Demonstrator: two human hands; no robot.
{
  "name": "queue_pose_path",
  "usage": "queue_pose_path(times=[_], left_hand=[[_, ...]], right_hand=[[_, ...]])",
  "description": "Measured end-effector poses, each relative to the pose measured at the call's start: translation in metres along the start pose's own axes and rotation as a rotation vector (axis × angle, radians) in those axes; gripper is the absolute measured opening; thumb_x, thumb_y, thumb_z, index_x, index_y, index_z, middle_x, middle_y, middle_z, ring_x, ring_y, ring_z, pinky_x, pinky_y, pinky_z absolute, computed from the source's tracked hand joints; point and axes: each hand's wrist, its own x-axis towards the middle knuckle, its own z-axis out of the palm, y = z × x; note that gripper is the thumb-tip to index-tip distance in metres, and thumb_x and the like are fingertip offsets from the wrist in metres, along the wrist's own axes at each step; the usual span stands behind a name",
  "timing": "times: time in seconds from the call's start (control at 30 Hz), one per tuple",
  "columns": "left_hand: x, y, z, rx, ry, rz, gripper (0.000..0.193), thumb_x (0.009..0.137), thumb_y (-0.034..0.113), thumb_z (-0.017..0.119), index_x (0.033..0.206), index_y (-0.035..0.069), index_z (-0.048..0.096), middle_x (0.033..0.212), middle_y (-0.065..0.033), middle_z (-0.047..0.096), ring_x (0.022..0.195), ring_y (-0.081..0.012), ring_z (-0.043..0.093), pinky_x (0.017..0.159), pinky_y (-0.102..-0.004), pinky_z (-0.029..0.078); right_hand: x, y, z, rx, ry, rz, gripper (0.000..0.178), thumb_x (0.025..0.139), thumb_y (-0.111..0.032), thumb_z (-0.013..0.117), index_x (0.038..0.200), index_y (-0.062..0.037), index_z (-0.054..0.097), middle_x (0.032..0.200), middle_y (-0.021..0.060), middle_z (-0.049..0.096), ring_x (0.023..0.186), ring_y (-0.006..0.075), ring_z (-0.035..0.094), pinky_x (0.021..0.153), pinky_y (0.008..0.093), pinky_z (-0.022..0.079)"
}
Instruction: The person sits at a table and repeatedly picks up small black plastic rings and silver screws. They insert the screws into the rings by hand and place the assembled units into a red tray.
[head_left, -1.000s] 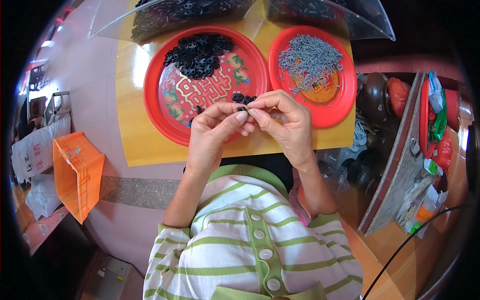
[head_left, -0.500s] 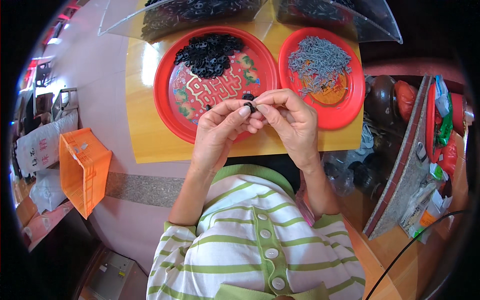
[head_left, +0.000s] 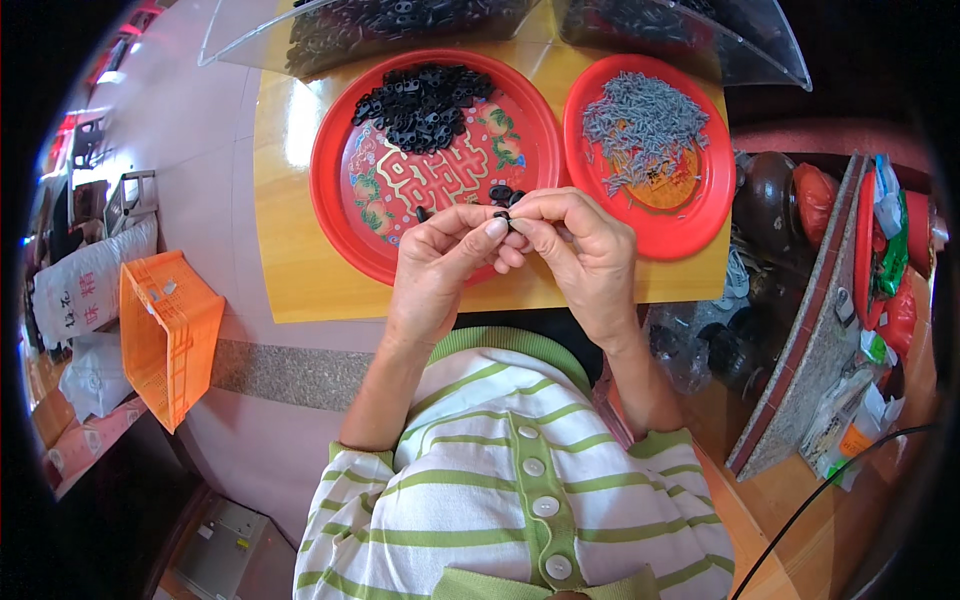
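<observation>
Over the near edge of the round red tray (head_left: pixel 333 222), my two hands meet at the fingertips. My left hand (head_left: pixel 440 265) pinches a small black plastic piece (head_left: pixel 503 215) between thumb and forefinger. Thumb and forefinger of my right hand (head_left: pixel 585 255) are pressed together against its right side; whatever they grip is too small and hidden to name. Just beyond the fingers lie a few loose black plastic pieces (head_left: pixel 503 194) on the tray. A heap of similar black pieces (head_left: pixel 425 105) covers the tray's far part.
To the right, a red plate (head_left: pixel 705 235) bears a pile of small grey screw-like pins (head_left: pixel 645 115). Clear bins (head_left: pixel 410 30) of black parts stand along the far edge of the yellow table (head_left: pixel 290 285). An orange crate (head_left: pixel 170 330) is on the left, jars (head_left: pixel 770 205) on the right.
Both hands stay joined at the small black piece, with slight finger movement. More loose black pieces show beyond the fingertips. The whole view has shifted a little.
</observation>
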Motion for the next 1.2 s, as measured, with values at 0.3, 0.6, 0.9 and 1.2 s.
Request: queue_pose_path(times=[0.3, 0.6, 0.9, 1.2], left_hand=[[-0.026, -0.007, -0.009, 0.031, 0.019, -0.092, 0.015, 0.090, 0.007, 0.057, 0.099, -0.004, 0.061, 0.086, -0.0107, 0.066, 0.076, -0.0144, 0.064, 0.068, -0.0251, 0.052], [-0.037, -0.008, -0.011, 0.034, 0.001, -0.087, 0.012, 0.088, 0.005, 0.059, 0.096, -0.005, 0.062, 0.088, -0.0132, 0.067, 0.074, -0.0154, 0.065, 0.067, -0.0252, 0.053], [-0.037, 0.004, -0.019, 0.105, 0.015, -0.117, 0.012, 0.088, 0.006, 0.061, 0.094, -0.004, 0.062, 0.083, -0.0105, 0.066, 0.071, -0.0131, 0.064, 0.065, -0.0228, 0.052], [-0.045, 0.007, -0.029, 0.150, 0.117, -0.053, 0.006, 0.085, 0.000, 0.059, 0.089, -0.003, 0.061, 0.078, -0.0096, 0.064, 0.066, -0.0127, 0.061, 0.061, -0.0242, 0.051]], right_hand=[[-0.037, -0.004, 0.007, 0.144, 0.021, 0.280, 0.011, 0.083, 0.003, 0.062, 0.093, 0.0006, 0.061, 0.082, 0.0053, 0.064, 0.072, 0.0110, 0.063, 0.064, 0.0261, 0.052], [-0.039, -0.001, 0.004, 0.126, -0.080, 0.110, 0.008, 0.082, 0.004, 0.061, 0.090, 0.0004, 0.061, 0.089, 0.0089, 0.064, 0.076, 0.0141, 0.063, 0.066, 0.0262, 0.052], [-0.034, 0.000, 0.008, 0.274, -0.170, 0.266, 0.007, 0.082, 0.002, 0.063, 0.089, 0.0009, 0.063, 0.092, 0.0094, 0.064, 0.080, 0.0107, 0.062, 0.067, 0.0238, 0.052], [0.037, 0.008, 0.010, -0.617, -0.450, -0.198, 0.014, 0.077, -0.007, 0.064, 0.091, -0.0054, 0.064, 0.085, 0.0080, 0.059, 0.082, 0.0239, 0.059, 0.066, 0.0354, 0.048]])
